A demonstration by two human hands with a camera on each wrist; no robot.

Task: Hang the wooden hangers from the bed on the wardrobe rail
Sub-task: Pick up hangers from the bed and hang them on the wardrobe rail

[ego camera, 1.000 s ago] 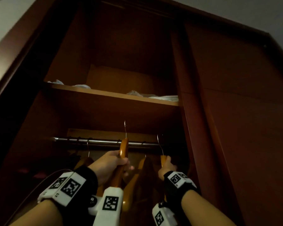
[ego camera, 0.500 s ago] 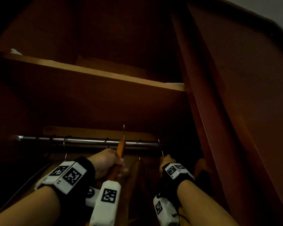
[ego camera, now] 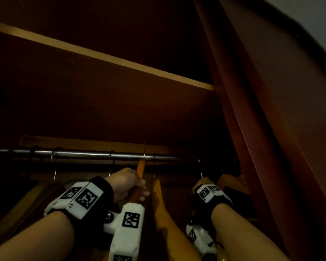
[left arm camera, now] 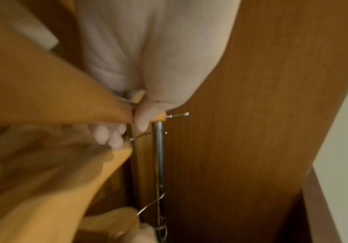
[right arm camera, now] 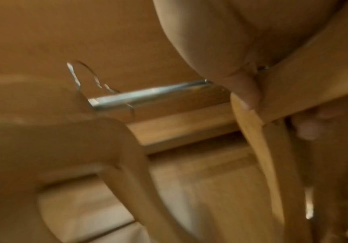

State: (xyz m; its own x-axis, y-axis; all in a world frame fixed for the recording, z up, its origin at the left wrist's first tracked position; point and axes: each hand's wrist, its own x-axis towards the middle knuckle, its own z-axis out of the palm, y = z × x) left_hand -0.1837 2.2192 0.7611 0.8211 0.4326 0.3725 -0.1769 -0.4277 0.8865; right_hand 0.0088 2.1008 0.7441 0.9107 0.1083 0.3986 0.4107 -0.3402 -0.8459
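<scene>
A steel wardrobe rail (ego camera: 87, 153) runs across under a shelf. My left hand (ego camera: 129, 182) grips a wooden hanger (ego camera: 140, 167) by its neck just below the rail, and its wire hook (ego camera: 144, 149) stands up past the rail. In the left wrist view the thumb (left arm camera: 142, 120) presses that hanger (left arm camera: 44, 98) beside the rail (left arm camera: 158, 156). My right hand (ego camera: 203, 182) holds a second hanger near the rail's right end, with its hook (ego camera: 200, 167) at rail height. In the right wrist view the thumb (right arm camera: 246, 92) and curled fingers clasp this hanger (right arm camera: 254, 134).
Several hangers hang on the rail by their hooks (ego camera: 54, 162), one orange shoulder (ego camera: 159, 196) lying between my hands. The shelf edge (ego camera: 109, 58) is close above. The wardrobe's side panel (ego camera: 239, 119) stands right beside my right hand.
The view has moved closer in under the shelf. Both hands have carried their hangers nearer to the rail, and the right hanger's hook has shifted toward the rail's right end.
</scene>
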